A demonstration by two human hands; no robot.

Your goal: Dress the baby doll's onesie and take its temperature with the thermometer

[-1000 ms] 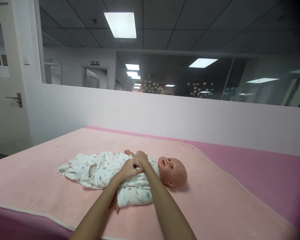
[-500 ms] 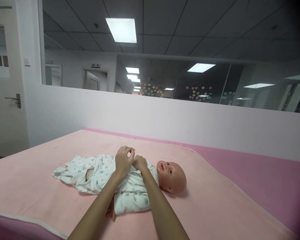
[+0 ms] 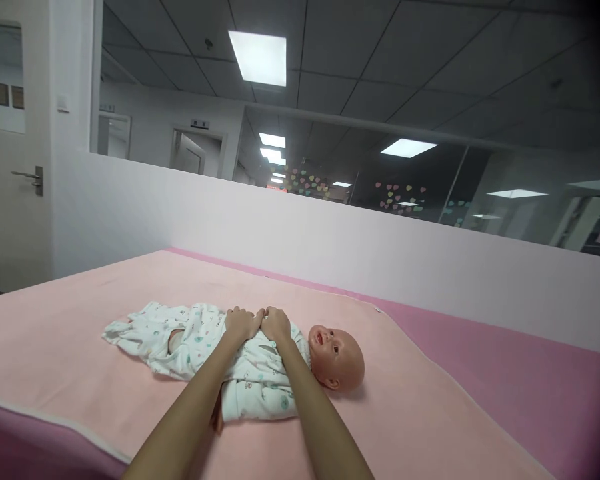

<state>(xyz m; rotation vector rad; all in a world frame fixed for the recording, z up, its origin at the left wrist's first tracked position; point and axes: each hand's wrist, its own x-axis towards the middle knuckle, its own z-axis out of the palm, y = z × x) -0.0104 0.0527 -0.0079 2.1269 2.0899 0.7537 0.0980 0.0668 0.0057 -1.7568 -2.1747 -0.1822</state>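
White printed outfit [image 3: 255, 365]: worn by the doll, with small coloured motifs; a gap [image 3: 176, 340] towards the leg end shows part of the body beneath.
Doll [image 3: 263, 357]: on its back on the peach-pink cover [image 3: 70, 347], head to the right of view, leg end to the left; its torso lies under and between the two grips.
Left grip [image 3: 244, 323]: over the torso's far side, towards the legs; fingers curled in, fingertips hidden, so I cannot tell if it has hold of cloth.
Right grip [image 3: 276, 325]: just beside the left, nearer the head; fingers folded over, their hold likewise impossible to tell.
Doll's head [image 3: 337, 360]: to the right of the right grip, apart from it, face tilted upward.
Near sleeve [image 3: 260, 400]: on the wearer's side of both grips, between the forearms.
Doll's hand [image 3: 217, 419]: partly hidden by the left forearm [image 3: 185, 407].
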